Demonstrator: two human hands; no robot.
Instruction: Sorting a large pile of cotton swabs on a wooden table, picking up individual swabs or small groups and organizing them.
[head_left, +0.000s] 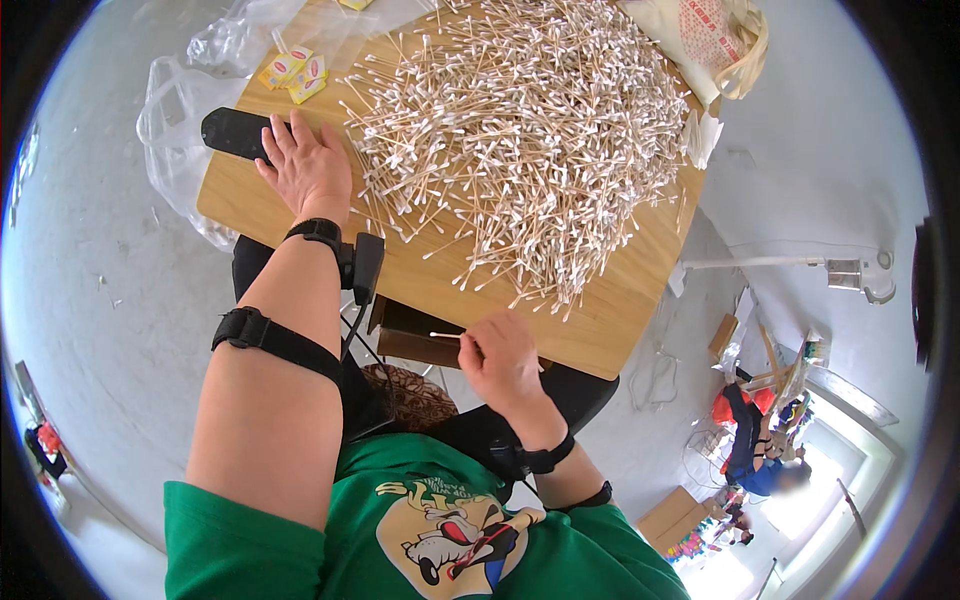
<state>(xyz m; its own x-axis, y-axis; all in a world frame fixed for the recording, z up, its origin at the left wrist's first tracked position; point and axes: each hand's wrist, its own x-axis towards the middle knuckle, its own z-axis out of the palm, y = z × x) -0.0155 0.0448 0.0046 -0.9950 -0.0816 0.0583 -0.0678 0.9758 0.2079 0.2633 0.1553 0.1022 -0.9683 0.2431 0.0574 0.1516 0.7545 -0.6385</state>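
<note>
A large heap of cotton swabs [540, 130], with pale sticks and white tips, spreads over the wooden table [610, 320]. My left hand [312, 172] lies on the table left of the heap. Its fingers are stretched out and apart, with the fingertips at the right end of a flat black object [235, 132] with a rounded end, whose kind I cannot make out. Just off the table's near edge, my right hand [500, 362] is closed round a cotton swab [446, 335]. One white tip sticks out to the left of the fist; the fingers hide most of the stick.
Small yellow packets [295, 75] lie at the table's far left. A clear plastic bag [170, 140] hangs by the left edge. At the far right corner sits a cream cloth bag [695, 45]. Below the near edge is a brown box [420, 340]. Another person [755, 460] is away to the right.
</note>
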